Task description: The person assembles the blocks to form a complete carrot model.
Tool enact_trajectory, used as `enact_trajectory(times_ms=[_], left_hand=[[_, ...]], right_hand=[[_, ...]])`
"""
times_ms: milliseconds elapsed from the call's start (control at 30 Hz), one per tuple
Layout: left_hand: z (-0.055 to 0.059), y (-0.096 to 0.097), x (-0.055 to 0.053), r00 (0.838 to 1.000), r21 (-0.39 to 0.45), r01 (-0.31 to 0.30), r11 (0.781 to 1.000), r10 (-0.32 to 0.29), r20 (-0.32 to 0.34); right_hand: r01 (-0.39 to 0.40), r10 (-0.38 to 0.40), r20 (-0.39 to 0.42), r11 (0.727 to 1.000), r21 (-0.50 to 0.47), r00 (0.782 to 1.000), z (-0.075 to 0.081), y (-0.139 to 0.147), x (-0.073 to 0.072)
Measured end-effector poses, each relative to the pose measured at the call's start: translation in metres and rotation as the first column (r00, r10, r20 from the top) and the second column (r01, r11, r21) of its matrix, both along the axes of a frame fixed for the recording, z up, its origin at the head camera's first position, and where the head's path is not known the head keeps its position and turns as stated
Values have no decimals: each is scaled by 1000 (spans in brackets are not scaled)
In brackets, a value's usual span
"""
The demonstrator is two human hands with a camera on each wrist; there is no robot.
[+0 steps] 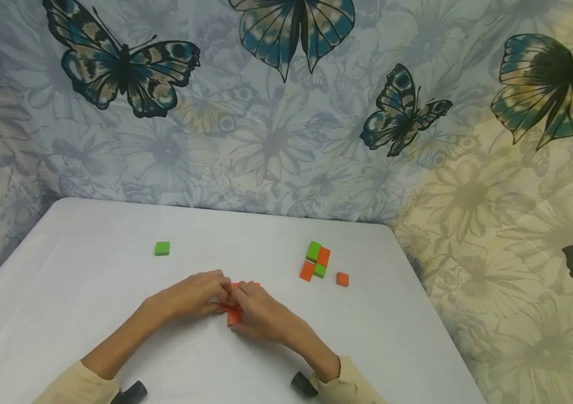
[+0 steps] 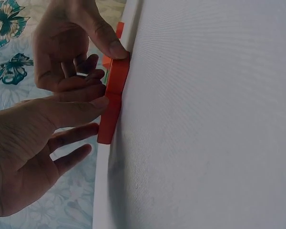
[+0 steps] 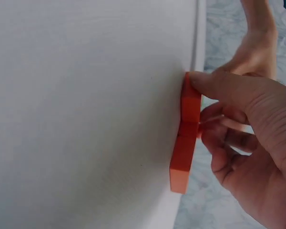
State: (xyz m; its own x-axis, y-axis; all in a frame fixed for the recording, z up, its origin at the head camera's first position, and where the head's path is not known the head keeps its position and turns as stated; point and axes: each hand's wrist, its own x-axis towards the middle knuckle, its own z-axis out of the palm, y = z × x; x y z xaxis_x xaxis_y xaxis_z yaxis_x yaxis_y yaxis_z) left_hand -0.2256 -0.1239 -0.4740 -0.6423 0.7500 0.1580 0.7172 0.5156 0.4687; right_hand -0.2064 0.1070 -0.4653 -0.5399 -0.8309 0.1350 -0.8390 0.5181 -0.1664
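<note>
Several orange blocks point(image 1: 234, 318) lie against one another on the white table, partly covered by both hands. My left hand point(image 1: 198, 294) pinches one orange block point(image 2: 110, 119) between thumb and forefinger, its other fingers spread loosely. From the other side my right hand point(image 1: 266, 314) has its thumb on the near orange block point(image 3: 190, 95), with the fingers curled behind the row. In the right wrist view another orange block point(image 3: 182, 160) stands at the row's lower end. The fingers hide how the far blocks meet.
A cluster of green and orange blocks point(image 1: 308, 270) lies at the back right, with a single orange block point(image 1: 342, 279) beside it. One green block point(image 1: 162, 248) sits at the back left. The white table point(image 1: 367, 336) ends at a butterfly-patterned cloth backdrop point(image 1: 276, 140).
</note>
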Motion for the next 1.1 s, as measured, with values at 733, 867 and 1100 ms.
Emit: enact_trajectory(times_ms=[733,867,1100], left_hand=[[1,1,2,1000,1,-4,1000,4,3],[1,1,3,1000,7,-6,1000,6,-3],[1,3,4,1000,3,-25,1000,25,-17]], right_hand=[[73,-72,-15,997,18,997,0,-4,0],[70,-70,-18,997,12,997,-1,-3,1],[126,-123,53,990,-61,991,6,6,-3]])
